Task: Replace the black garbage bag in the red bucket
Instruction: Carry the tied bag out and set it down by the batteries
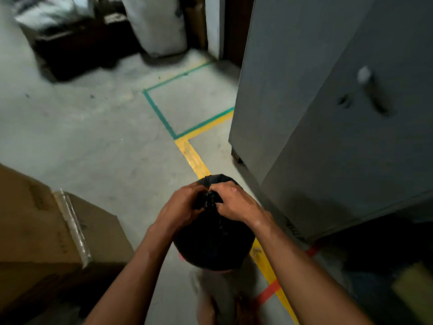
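A full black garbage bag [210,245] hangs low in the middle of the view, above the concrete floor. Its gathered neck is bunched between both hands. My left hand [181,206] grips the neck from the left. My right hand [234,202] grips it from the right, touching the left hand. A thin sliver of red [181,255] shows at the bag's lower left edge; I cannot tell whether it is the red bucket. The rest of the bucket is hidden or out of view.
A tall grey metal cabinet [328,113] stands close on the right. Cardboard boxes [46,231] sit at the left. White sacks [157,24] and dark crates lie at the back. Yellow, green and red tape lines [194,158] mark the floor.
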A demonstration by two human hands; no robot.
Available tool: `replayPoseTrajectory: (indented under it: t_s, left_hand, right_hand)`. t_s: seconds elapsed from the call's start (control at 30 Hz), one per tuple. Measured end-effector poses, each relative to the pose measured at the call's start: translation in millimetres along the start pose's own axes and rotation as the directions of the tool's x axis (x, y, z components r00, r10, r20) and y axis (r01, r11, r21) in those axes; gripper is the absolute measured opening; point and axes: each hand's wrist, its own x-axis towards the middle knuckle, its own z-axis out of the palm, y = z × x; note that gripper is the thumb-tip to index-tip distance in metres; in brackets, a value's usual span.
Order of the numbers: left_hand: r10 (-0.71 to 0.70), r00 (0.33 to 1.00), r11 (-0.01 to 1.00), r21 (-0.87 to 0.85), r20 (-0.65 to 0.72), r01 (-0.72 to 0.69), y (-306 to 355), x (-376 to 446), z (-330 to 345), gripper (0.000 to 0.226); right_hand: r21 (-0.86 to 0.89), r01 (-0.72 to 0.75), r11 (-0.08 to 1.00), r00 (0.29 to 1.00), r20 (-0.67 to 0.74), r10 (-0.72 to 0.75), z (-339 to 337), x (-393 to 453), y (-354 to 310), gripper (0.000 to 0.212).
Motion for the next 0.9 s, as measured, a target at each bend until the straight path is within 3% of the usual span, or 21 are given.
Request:
replayPoseTrajectory:
  t_s: [0.2,0.3,0.43,0.67,0.8,0.9]
  left_hand:
    - [-0.08,0.99,0.994,0.068,-0.114,0.088,93,-37,-64,0.023]
    - [-0.064,0.986,0.997,0.041,-0.152,0.071,120,-54,-69,0.021]
    - [-0.022,0.992,0.997,0.072,-0.125,0.031,142,-65,-65,0.016]
    - [0.158,0.987,0.981,0.112,0.021,-0.159,173,-50,-53,0.021]
    - [0.285,0.951,0.945,0.133,0.12,-0.3,213,-44,-33,0.043]
    - [0.383,0.91,0.91,0.107,0.156,-0.401,249,-41,-13,0.022]
  right_hand:
    - [-0.016,0.001,1.0,0.993,-0.116,-0.002,-89,-58,-57,0.025]
    - [0.046,-0.027,0.999,0.983,-0.178,0.035,-103,-86,-69,0.025]
    - [0.005,-0.062,0.998,0.977,-0.202,0.062,-105,-111,-72,0.023]
    - [0.045,-0.226,0.973,0.926,-0.301,0.229,-107,-157,-54,0.021]
    - [0.103,-0.312,0.944,0.864,-0.383,0.327,-112,-203,-31,0.023]
    - [0.116,-0.362,0.925,0.816,-0.439,0.375,-119,-239,-16,0.024]
